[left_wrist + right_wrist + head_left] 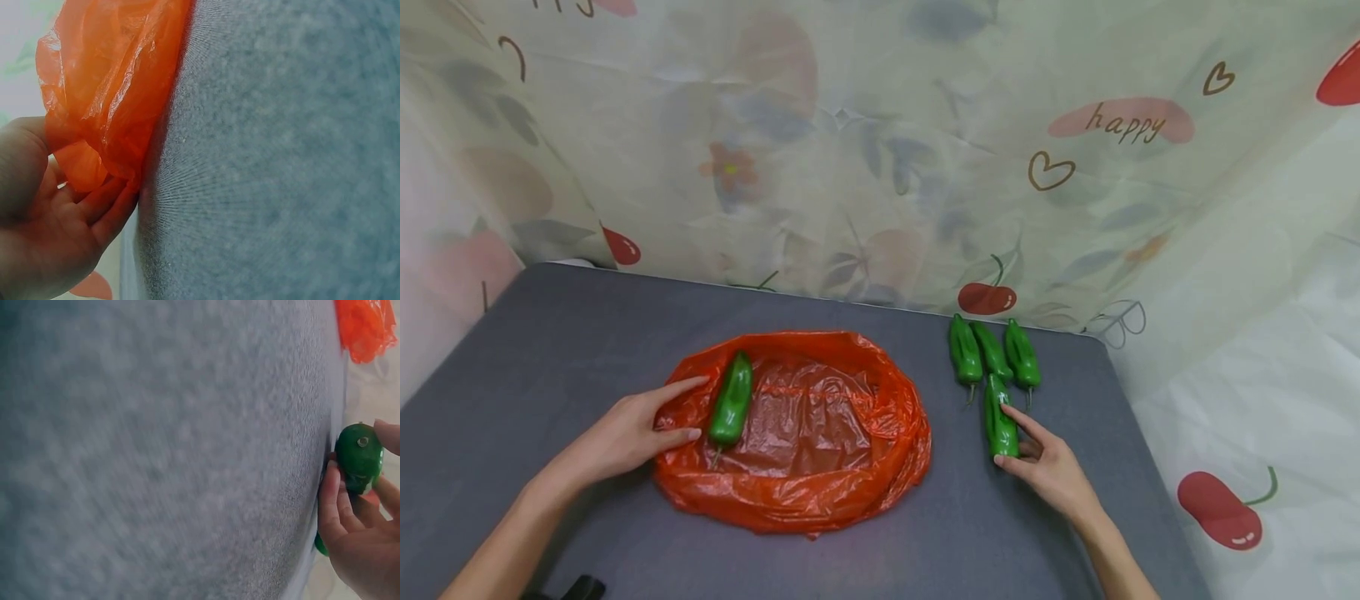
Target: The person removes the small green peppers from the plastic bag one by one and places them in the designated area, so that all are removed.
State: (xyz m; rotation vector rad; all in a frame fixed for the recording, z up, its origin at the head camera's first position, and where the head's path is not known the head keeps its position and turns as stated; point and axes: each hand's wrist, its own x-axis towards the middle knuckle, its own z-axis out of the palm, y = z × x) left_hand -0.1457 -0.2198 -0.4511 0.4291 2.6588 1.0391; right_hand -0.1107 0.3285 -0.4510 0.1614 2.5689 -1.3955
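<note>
An orange-red plastic bag [793,515] lies spread on the table, its mouth facing up and its rim rolled outward. One green chili pepper [731,404] lies inside, at the bag's left side. My left hand [638,427] grips the bag's left edge between thumb and fingers; in the left wrist view the thin film [119,81] passes between them. To the right of the bag, my right hand [1054,468] holds another green pepper [998,421] by its sides. The right wrist view shows the blunt stem end of this pepper [357,447] between thumb and fingers.
Three more green peppers [966,350] lie together by the back right of the grey table [625,317], just beyond the held one. A printed curtain [850,167] hangs behind the table. A small black object [583,587] shows at the bottom left.
</note>
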